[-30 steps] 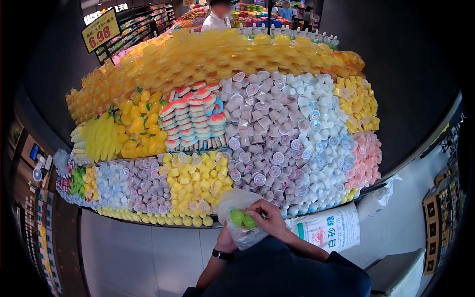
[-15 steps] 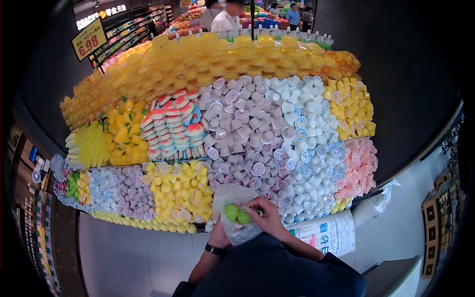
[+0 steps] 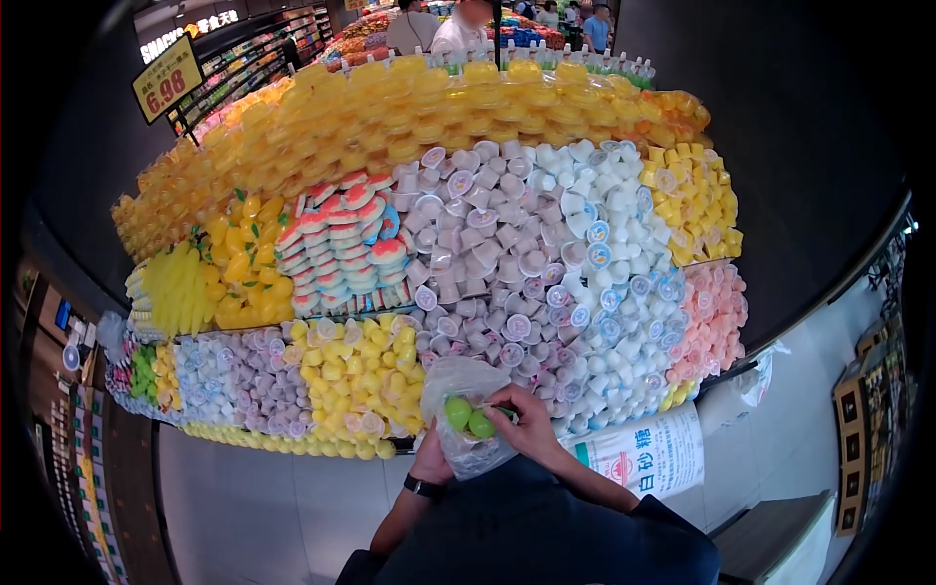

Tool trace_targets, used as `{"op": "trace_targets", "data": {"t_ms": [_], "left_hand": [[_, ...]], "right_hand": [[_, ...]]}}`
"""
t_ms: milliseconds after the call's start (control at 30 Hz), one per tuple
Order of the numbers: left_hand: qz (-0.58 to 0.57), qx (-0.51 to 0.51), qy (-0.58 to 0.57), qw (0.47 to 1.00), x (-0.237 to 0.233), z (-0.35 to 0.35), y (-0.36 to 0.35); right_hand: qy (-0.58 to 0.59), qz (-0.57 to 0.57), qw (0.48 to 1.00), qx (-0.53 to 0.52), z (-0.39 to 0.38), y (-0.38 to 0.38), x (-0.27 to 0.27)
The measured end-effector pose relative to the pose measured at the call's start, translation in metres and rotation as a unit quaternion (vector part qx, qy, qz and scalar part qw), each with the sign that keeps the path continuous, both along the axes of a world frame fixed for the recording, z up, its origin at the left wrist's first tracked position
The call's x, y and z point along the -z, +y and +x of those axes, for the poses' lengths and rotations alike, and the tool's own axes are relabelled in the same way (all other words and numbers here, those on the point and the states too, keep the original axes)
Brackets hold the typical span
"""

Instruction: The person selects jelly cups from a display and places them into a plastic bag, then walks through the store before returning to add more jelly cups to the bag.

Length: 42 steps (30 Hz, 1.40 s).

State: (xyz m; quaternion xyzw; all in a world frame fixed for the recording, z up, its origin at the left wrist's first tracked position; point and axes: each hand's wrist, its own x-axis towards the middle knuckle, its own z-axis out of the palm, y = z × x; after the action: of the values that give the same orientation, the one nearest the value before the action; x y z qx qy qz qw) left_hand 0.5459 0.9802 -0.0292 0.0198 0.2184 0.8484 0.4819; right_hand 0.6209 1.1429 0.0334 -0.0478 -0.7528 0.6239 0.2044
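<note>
A clear plastic bag (image 3: 450, 382) with round green pieces (image 3: 468, 417) in it is held low in front of my body. My left hand (image 3: 432, 458), with a dark band on the wrist, grips the bag's left side, its fingers partly hidden by the plastic. At the bag's right edge, the fingers of my right hand (image 3: 526, 424) are pinched together beside the green pieces. Too little shows to tell just what lies between those fingertips.
A display of jelly cups (image 3: 487, 214) fills the middle, with yellow cups (image 3: 361, 375) at left of the bag. A white printed sack (image 3: 648, 453) lies at lower right. A price sign (image 3: 168, 80) stands upper left; people (image 3: 461, 34) are at the back.
The view has shifted slightly, so the display and the sack sit a little differently in the frame. Both hands and the bag hold nearly the same pose.
</note>
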Motion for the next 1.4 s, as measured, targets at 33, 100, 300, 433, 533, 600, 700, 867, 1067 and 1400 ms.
{"op": "trace_targets", "data": {"t_ms": [33,100,300,433,533,600,700,867,1067,1400], "left_hand": [[0.001,0.002,-0.003,1.0,0.001,-0.001,-0.002],[0.002,0.004,-0.007,1.0,0.001,-0.002,-0.005],[-0.004,0.003,0.006,1.0,0.001,-0.007,-0.007],[-0.002,0.008,-0.016,1.0,0.005,-0.007,-0.007],[0.0,0.007,-0.013,1.0,0.0,-0.003,-0.006],[-0.003,0.003,-0.002,1.0,-0.004,0.001,-0.005],[-0.01,-0.005,0.02,1.0,-0.001,0.008,-0.003],[-0.018,-0.046,0.018,0.999,-0.001,0.025,0.002],[-0.006,-0.1,0.012,0.995,-0.005,0.04,0.0],[-0.045,-0.198,0.02,0.979,-0.007,0.067,-0.03]], "right_hand": [[0.0,0.008,1.0,-0.002,0.0,-0.001,-0.001],[-0.001,0.016,1.0,-0.004,-0.002,-0.004,-0.001],[0.0,0.019,1.0,-0.001,-0.004,-0.009,-0.004],[0.004,0.023,1.0,0.002,-0.003,-0.009,-0.004],[-0.006,0.024,1.0,-0.001,-0.001,-0.007,-0.004],[-0.012,0.025,1.0,-0.003,0.001,-0.006,-0.004],[-0.023,0.011,1.0,-0.01,0.006,-0.003,0.0],[-0.019,0.028,0.999,-0.043,0.011,0.006,0.005],[-0.032,-0.015,0.993,-0.114,0.005,0.009,-0.002],[-0.018,0.031,0.975,-0.218,-0.009,-0.01,0.012]]}}
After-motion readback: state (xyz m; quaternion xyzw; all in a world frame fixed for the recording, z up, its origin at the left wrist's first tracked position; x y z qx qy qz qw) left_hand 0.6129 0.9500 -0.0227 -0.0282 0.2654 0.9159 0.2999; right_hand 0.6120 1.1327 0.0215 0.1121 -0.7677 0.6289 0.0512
